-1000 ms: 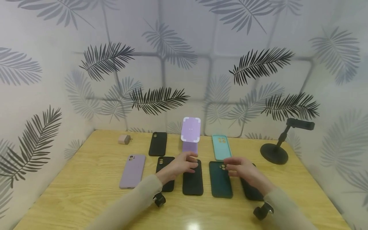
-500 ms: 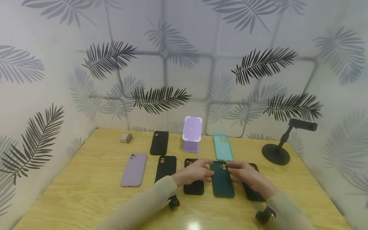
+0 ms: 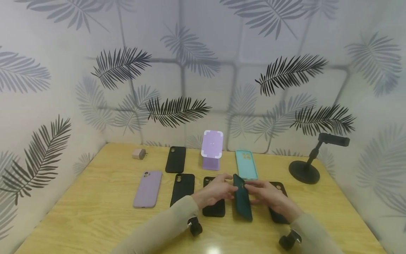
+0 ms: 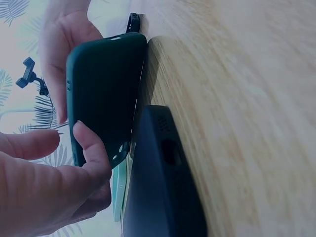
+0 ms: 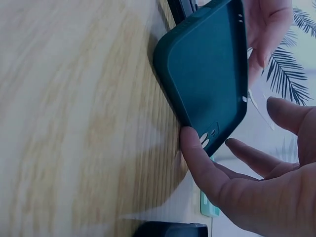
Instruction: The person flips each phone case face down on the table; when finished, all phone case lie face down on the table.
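Observation:
A dark green phone case (image 3: 242,199) stands tilted up on one long edge, near the table's middle; its camera cutouts are at the far end. My left hand (image 3: 219,190) holds its raised edge with bent fingers. In the left wrist view, one fingertip (image 4: 85,131) lies against the green case (image 4: 106,94), with the thumb just off the edge. My right hand (image 3: 271,197) is at the other side. In the right wrist view, one of its fingertips (image 5: 189,136) touches the case's lower edge by the cutouts; its thumb stays apart. Part of each hand is hidden.
Black phone cases (image 3: 175,159) lie around, one under my left hand and one under my right. A lilac case (image 3: 147,188), mint case (image 3: 246,165), lilac stand (image 3: 212,144), charger plug (image 3: 139,153) and black stand (image 3: 304,171) are also on the table (image 3: 79,211).
My left hand has moved right, from over a black case to the green one. The green case, flat half a second ago, is now tilted up between both hands.

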`<state>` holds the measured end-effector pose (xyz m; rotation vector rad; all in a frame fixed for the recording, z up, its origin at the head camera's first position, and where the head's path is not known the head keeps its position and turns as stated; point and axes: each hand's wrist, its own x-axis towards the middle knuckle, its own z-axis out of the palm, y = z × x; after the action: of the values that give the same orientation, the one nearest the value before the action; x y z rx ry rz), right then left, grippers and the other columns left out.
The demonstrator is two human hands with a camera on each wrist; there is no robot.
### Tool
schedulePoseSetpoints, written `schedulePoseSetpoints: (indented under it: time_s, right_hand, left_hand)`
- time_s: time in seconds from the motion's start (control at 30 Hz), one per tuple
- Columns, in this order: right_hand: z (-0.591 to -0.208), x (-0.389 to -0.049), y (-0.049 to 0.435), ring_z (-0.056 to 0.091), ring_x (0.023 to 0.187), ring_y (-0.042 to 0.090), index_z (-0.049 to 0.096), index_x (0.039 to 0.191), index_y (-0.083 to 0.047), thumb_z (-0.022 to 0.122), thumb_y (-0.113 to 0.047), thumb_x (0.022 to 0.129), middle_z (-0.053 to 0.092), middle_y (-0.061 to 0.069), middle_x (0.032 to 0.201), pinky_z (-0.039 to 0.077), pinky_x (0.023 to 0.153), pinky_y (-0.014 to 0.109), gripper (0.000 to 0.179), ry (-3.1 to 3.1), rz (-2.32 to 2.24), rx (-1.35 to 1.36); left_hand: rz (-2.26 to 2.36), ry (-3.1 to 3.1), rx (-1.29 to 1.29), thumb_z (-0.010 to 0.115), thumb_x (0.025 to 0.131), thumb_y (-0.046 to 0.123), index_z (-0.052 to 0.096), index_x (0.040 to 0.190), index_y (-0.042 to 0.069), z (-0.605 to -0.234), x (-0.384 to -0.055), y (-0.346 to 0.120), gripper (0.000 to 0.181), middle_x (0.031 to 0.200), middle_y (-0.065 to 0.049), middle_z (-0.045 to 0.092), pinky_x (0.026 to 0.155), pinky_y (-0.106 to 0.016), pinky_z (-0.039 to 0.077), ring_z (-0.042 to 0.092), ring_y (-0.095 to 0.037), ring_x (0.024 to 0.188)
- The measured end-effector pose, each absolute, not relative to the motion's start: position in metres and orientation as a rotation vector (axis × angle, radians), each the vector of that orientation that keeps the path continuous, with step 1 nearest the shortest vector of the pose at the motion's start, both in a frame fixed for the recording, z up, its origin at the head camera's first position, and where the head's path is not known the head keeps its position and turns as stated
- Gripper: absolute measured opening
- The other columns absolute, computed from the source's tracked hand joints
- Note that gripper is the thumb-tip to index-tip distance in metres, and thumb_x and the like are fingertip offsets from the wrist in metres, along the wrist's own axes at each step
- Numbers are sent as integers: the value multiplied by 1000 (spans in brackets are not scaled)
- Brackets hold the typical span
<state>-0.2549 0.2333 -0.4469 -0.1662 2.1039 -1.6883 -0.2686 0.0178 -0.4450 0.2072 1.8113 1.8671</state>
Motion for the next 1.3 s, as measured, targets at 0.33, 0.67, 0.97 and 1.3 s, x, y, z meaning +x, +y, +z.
schedulePoseSetpoints:
  time_s: [0.33,0.67,0.97,1.3]
  right_hand:
    - [-449,-257,228,31,141,46,30,150,5,57,-32,100,26,28,156,51,99,54,68,1997,-1713,-255]
    - [-456,-257,227,25,144,47,27,150,7,59,-32,99,27,29,155,51,100,51,72,1970,-1757,-171]
    - [-455,-258,229,24,144,46,24,151,6,60,-32,98,30,28,154,48,103,52,74,1945,-1770,-167]
    - [-453,-258,240,34,141,42,23,154,1,56,-26,101,36,26,152,41,108,60,68,1835,-1807,-184]
  left_hand:
    - [1909,1731,220,58,96,3,29,151,6,-446,-271,20,62,137,-26,50,93,-49,55,63,-33,113]
    - [1863,1691,223,63,96,16,25,155,13,-454,-275,22,70,134,-22,54,91,-54,56,54,-37,126]
    - [1850,1672,271,61,98,21,31,154,24,-455,-273,27,63,138,-23,50,89,-55,56,52,-36,129]
    - [1817,1712,285,61,97,12,35,152,24,-451,-274,29,62,146,-27,39,90,-56,55,44,-43,133]
